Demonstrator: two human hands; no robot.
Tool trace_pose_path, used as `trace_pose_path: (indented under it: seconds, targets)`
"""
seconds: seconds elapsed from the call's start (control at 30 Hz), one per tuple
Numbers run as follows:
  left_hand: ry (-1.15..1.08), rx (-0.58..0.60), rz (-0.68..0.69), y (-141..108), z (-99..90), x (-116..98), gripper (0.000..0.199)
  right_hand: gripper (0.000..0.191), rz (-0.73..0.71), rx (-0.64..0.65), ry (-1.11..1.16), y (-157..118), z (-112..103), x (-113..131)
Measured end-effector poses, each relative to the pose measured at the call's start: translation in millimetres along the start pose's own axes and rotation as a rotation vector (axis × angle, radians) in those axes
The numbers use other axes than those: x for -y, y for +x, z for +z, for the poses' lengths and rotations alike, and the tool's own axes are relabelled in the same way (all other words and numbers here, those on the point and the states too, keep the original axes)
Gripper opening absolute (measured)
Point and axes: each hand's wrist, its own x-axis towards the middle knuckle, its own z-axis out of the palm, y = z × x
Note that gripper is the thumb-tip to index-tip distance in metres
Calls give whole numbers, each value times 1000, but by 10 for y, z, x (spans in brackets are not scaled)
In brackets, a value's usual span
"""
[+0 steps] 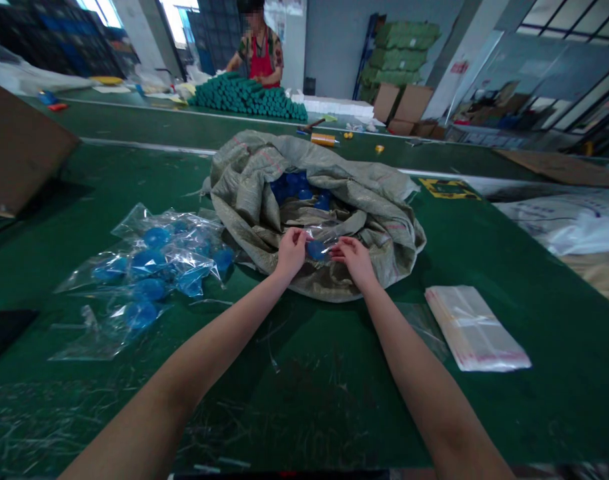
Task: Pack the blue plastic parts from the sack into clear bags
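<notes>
Blue piece [315, 250] partly hidden by left hand [291, 252] & right hand [355, 261] (exact shape unclear w/ glare).

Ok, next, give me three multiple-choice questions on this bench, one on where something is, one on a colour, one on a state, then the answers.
1. Where is the stack of flat clear plastic bags?
A) On the green mat
B) Inside a cardboard box
C) On the far shelf

2. What colour are the rounded pieces in the woven sack?
A) Red
B) Yellow
C) Blue

3. What state is the sack in?
A) Tied shut
B) Open, its edge folded back
C) Hanging up

Answers: A, the stack lies on the mat, right of the left hand and right hand, which hold a clear bag. C, blue shows in the sack's mouth. B, the rumpled edge rings the opening.
</notes>
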Motion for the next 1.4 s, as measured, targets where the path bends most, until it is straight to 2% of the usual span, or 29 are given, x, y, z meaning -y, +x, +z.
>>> trace_pose_path:
  seconds: [0.13,0.27,0.47,0.6,0.73,0.8,0.87,0.93,1.0,1.07,1.23,1.33,1.4]
  targets:
    - [-46,-33,-50,11,-10,-21,14,27,-1,157,-177,-104,-49,45]
    - [-54,-30,-62,19,-13,-74,15,21,-34,227,-345,-140,-60,108]
    - [1,-80,-31,32,-12,-83,15,13,-27,283,-303,-134,-102,163]
    - [-8,-70,-31,21,4,-79,12,14,18,335,-278,-126,-112,136]
    - [-21,-84,16,20,2,-89,12,24,-49,211,-229,-112,-112,122]
    - [-22,-97,47,25,-8,-95,12,21,-95,216,-249,-106,-121,124]
    - [-23,-101,65,30,-22,-98,12,20,-81,240,-254,-98,-131,130]
    - [-19,-85,85,33,-34,-94,11,23,-52,184,-170,-87,-129,145]
    - [-10,-36,112,31,-43,-83,11,30,-62,79,-50,-73,-113,177]
    - [8,27,144,26,-46,-70,12,34,-101,32,10,-60,-87,224]
    - [37,129,206,12,-44,-40,14,21,-124,2,-2,-43,-39,311]
    - [-31,223,165,16,-61,3,18,20,-96,-14,52,-50,-39,317]
    - [-80,289,74,20,-99,41,26,20,-100,3,57,-58,-52,322]
